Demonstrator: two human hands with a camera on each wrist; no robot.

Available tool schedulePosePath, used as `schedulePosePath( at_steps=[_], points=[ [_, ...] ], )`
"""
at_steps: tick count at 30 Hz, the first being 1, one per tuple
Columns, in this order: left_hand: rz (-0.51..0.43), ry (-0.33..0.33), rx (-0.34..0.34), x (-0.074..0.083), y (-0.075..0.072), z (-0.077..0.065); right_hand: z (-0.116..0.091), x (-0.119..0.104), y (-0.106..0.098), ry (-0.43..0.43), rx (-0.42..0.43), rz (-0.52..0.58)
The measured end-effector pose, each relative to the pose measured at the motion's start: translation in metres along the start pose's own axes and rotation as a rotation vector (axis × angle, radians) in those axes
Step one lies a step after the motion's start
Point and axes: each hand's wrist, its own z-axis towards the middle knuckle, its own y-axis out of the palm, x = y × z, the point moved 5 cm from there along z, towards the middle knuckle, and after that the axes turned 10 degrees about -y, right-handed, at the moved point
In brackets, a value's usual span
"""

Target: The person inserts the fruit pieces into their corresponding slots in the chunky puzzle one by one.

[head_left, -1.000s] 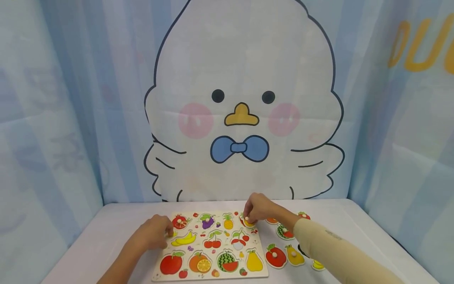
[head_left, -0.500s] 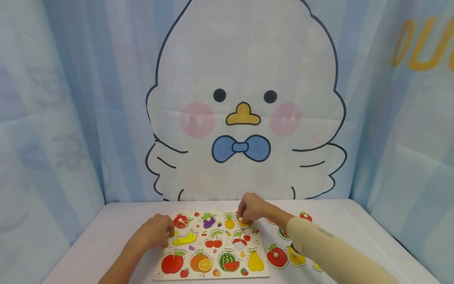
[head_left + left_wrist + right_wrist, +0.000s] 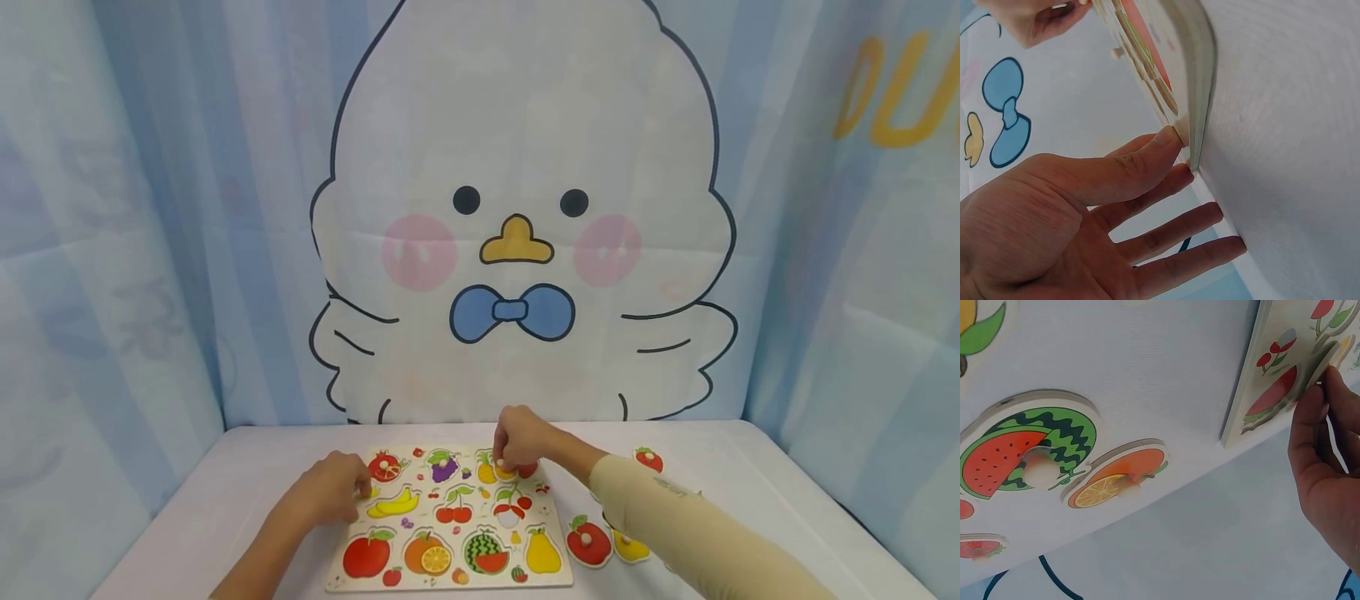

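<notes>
R hand [image 3: 517, 437] pinches a yellowish pc [image 3: 506, 475] over the board [image 3: 420, 582] by pineapple pic [image 3: 485, 472]; L hand [image 3: 333, 487], fingers mostly straight, touches board's L edge; sleeve [image 3: 697, 517] hides pt of pear pc [image 3: 632, 551], apple pc [image 3: 595, 552] beside it; watermelon pc [image 3: 1004, 456] + orange pc [image 3: 1100, 492] on table [image 3: 1141, 375]; printed curtain [image 3: 525, 133] behind.

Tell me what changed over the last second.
The right grip has moved left along the top row of the fruit puzzle board, carrying the yellow piece from the red fruit picture toward the pineapple picture. No hold was visibly taken or released. The left grip stayed at the board's left edge, and the red apple piece stayed on the table beside the board.
</notes>
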Motion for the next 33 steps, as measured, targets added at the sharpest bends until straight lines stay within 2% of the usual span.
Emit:
schedulePosePath(
  at_steps=[13, 20, 33],
  points=[
    [0.001, 0.0, 0.001, -0.001, 0.0, 0.0, 0.008, -0.011, 0.003, 0.003, 0.013, -0.038],
    [0.002, 0.003, 0.005, -0.001, 0.0, 0.001, 0.013, -0.013, 0.004, -0.033, 0.014, -0.058],
    [0.005, 0.004, 0.002, 0.001, 0.0, 0.001, 0.015, -0.017, 0.009, -0.004, 0.01, -0.038]
  ],
)
